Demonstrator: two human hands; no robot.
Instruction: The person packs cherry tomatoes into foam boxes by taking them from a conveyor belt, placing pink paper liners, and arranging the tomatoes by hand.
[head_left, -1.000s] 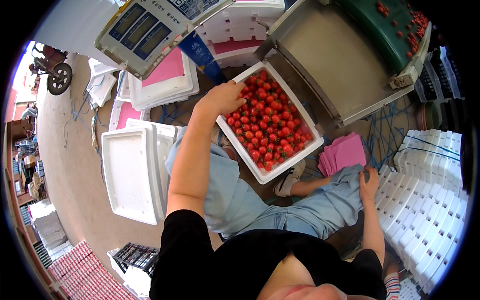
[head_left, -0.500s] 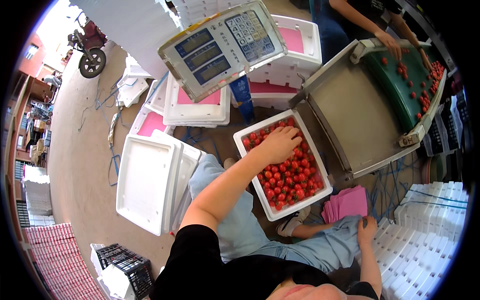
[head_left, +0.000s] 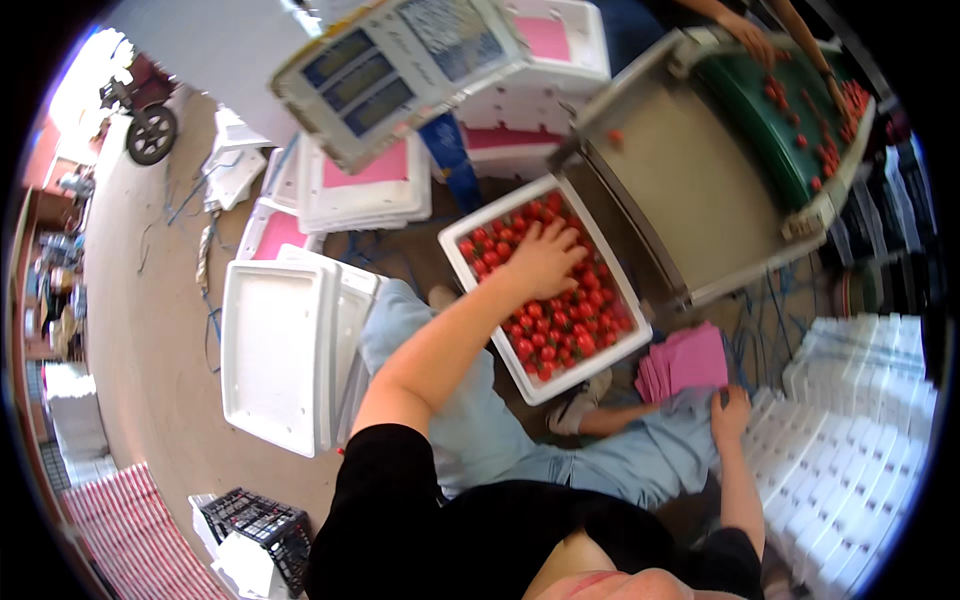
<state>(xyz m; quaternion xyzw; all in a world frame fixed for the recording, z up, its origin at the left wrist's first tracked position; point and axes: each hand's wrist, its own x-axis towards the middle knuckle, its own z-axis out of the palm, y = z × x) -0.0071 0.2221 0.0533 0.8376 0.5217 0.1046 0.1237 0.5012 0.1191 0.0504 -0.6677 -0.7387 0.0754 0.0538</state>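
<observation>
A white foam box (head_left: 625, 295) holds several cherry tomatoes (head_left: 545, 330) in front of me. My left hand (head_left: 548, 255) lies over the tomatoes with its fingers spread; whether the fingertips touch any is hard to tell in the blur. Beside the box's near right corner is a folded pink stack of sheets (head_left: 680, 360). My right hand (head_left: 728, 410) is curled on the knee of my light blue trouser leg (head_left: 640, 450), to the right of the box.
A scale display (head_left: 395, 75) on a blue post, white lids (head_left: 270, 350) at left, and foam box stacks (head_left: 830, 480) at right surround me. A co-worker's hands (head_left: 757, 42) are over a green sorting chute (head_left: 740, 110) beside a steel tray (head_left: 700, 200). Blue straps litter the floor.
My left hand has moved rightward from the box's left rim onto the tomatoes. The view has shifted, bringing the co-worker's hands in. A loose tomato now shows over the steel tray.
</observation>
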